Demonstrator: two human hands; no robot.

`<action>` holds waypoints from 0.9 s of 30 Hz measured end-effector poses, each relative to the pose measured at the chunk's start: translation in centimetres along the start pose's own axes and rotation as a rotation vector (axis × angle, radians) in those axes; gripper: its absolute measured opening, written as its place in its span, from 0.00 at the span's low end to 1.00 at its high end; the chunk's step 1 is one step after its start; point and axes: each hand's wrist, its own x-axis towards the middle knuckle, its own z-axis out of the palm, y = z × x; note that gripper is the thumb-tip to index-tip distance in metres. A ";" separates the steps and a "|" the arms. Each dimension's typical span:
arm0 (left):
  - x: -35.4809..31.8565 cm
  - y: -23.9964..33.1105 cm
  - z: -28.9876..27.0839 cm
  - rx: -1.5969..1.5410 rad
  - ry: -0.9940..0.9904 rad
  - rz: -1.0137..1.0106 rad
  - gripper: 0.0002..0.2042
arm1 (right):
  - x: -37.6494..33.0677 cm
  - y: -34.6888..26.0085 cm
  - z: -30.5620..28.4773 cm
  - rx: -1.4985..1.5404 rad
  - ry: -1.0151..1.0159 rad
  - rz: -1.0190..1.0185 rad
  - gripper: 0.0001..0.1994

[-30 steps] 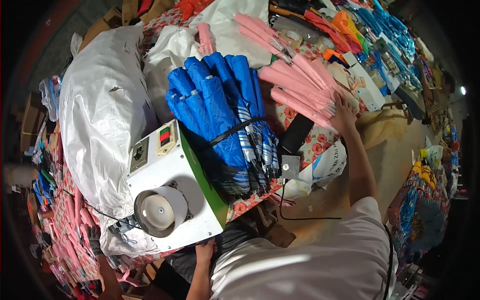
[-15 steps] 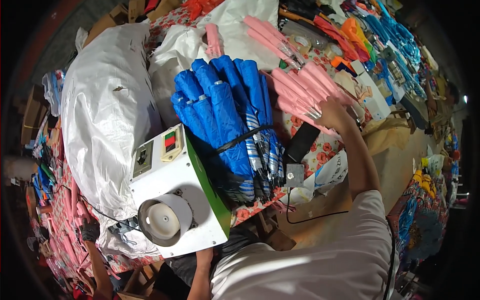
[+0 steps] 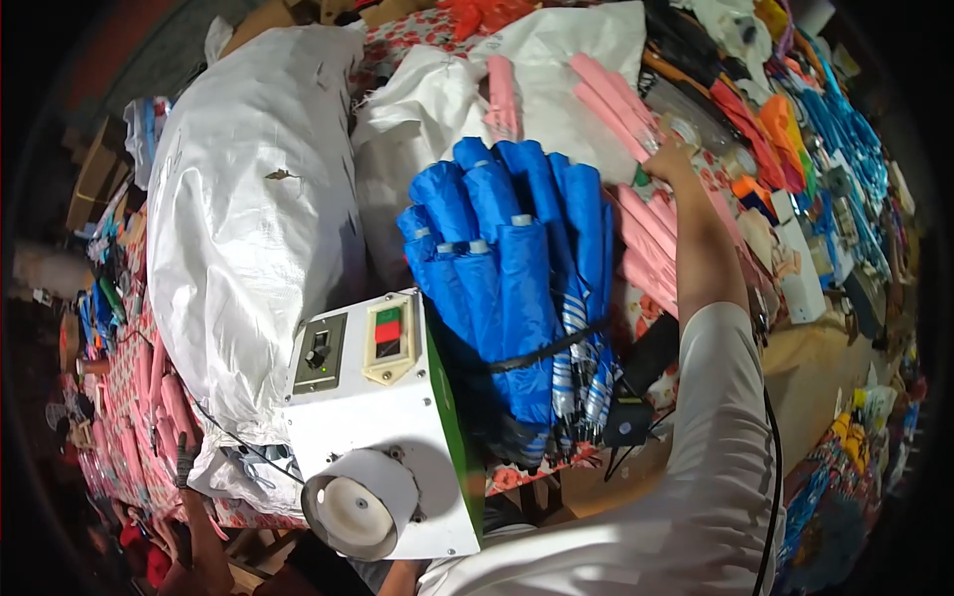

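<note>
The right hand (image 3: 668, 157) is stretched far across the desk (image 3: 397, 50) and laid on a pink folded umbrella (image 3: 611, 99); its fingers are seen from behind, so whether they are closed on it cannot be told. The umbrella lies on a white sack (image 3: 556, 45), just beyond a bundle of blue umbrellas (image 3: 517, 288) tied with a black band. The left hand is hidden under a white machine (image 3: 383, 437), only a forearm stub being visible at the lower edge.
</note>
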 end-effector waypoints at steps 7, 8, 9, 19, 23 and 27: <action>-0.2 -1.2 0.1 -0.021 0.006 -0.041 0.19 | 1.7 0.4 1.9 0.080 -0.132 0.113 0.26; -0.1 -1.3 0.1 -0.022 -0.003 -0.042 0.19 | 1.5 0.4 1.6 0.085 -0.147 0.070 0.25; 0.0 -1.4 0.2 -0.020 -0.005 -0.031 0.19 | 1.2 0.0 1.3 0.091 -0.146 0.042 0.25; 1.7 -2.3 0.0 0.089 -0.041 0.185 0.22 | -5.1 -2.6 -4.8 0.179 0.296 0.158 0.23; 1.1 -1.4 0.0 0.040 -0.038 0.138 0.23 | -8.8 0.2 -9.8 0.163 0.290 0.111 0.23; -0.1 0.7 -0.2 0.008 -0.047 0.039 0.22 | -16.9 5.3 -12.7 0.340 0.200 0.083 0.27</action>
